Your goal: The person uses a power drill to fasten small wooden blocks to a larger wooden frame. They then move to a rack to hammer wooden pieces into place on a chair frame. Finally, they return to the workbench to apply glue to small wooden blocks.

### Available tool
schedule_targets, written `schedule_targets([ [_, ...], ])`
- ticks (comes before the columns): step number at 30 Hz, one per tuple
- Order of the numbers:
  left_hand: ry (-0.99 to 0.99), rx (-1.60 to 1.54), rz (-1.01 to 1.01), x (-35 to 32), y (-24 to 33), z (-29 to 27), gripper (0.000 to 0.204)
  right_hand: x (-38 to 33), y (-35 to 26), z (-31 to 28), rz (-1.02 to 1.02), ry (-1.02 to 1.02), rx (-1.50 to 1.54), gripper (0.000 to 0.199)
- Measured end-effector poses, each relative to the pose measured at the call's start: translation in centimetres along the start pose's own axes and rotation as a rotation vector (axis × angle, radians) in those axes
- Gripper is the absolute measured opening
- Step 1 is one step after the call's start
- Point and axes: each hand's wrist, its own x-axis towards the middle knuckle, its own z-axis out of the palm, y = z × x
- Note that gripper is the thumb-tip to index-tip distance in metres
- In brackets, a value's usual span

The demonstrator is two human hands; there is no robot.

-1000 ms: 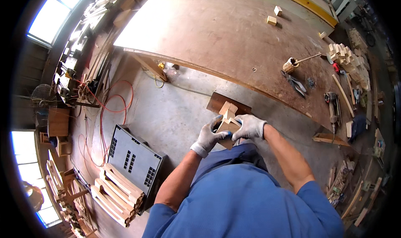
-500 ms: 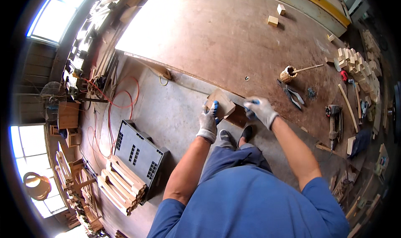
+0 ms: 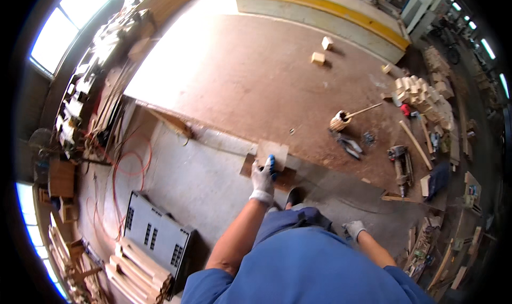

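Note:
My left hand [image 3: 262,179], in a grey-white glove with blue on the fingers, is closed on a flat, squarish piece of pale wood [image 3: 272,150]. That piece is at the near edge of the large brown worktable [image 3: 234,85]. A dark brown board [image 3: 284,179] shows just below it, partly covered by the hand. Down by my right hip is my right hand [image 3: 354,229], also gloved and away from the table. Its fingers are small and blurred, so their grip cannot be made out.
On the table are a round wooden pot [image 3: 340,121] with a stick, pliers [image 3: 349,145], a pile of small nails [image 3: 368,138], a power tool [image 3: 400,168] and stacked wood blocks [image 3: 421,97]. Left on the floor lie a grey crate [image 3: 154,232], wooden parts [image 3: 140,269] and a red hose [image 3: 114,184].
My right hand has left the wood piece and dropped to my right hip. My left hand still has the piece, now against the table edge. The view has shifted.

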Motion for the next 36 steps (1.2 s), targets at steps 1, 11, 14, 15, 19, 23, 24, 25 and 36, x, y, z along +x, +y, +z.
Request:
schedule_targets([
  [1, -0.020, 0.004, 0.009, 0.3, -0.2, 0.2, 0.057, 1.3, 2.4, -0.7, -0.176, 0.020, -0.164, 0.035],
  [11, -0.130, 0.034, -0.002, 1.5, 1.6, -1.4, 0.041, -0.8, -8.6, -0.2, -0.229, -0.003, -0.009, 0.023],
  [14, -0.103, 0.117, -0.029, 2.1, 1.2, -1.9, 0.040, -2.9, -13.7, -1.9, -0.370, 0.001, -0.063, 0.023],
  [15, -0.098, 0.226, 0.006, 2.2, 1.1, -2.2, 0.046, -3.6, -15.7, -2.6, -0.490, 0.044, -0.077, 0.022],
  [19, -0.029, 0.194, 0.125, 1.0, 1.0, -1.8, 0.043, -2.2, -22.5, -7.4, -0.893, 0.072, 0.161, 0.013],
  [23, 0.267, 0.385, 0.404, 0.9, 0.4, -1.8, 0.076, -2.3, -30.2, -12.0, -1.000, 0.483, -0.098, 0.051],
  [24, 0.428, 0.606, 0.488, -1.9, 2.4, 1.6, 0.076, -3.1, -32.4, -12.9, -0.942, 0.495, -0.214, 0.065],
  [25, 0.467, 0.646, 0.531, -1.8, 2.5, 1.6, 0.075, -1.7, -33.5, -13.0, -1.023, 0.566, -0.239, 0.068],
  [36, 0.837, 0.911, 0.690, 1.3, 0.7, 4.6, 0.048, 1.7, -42.8, -8.3, -1.389, 0.236, -0.317, 0.052],
])
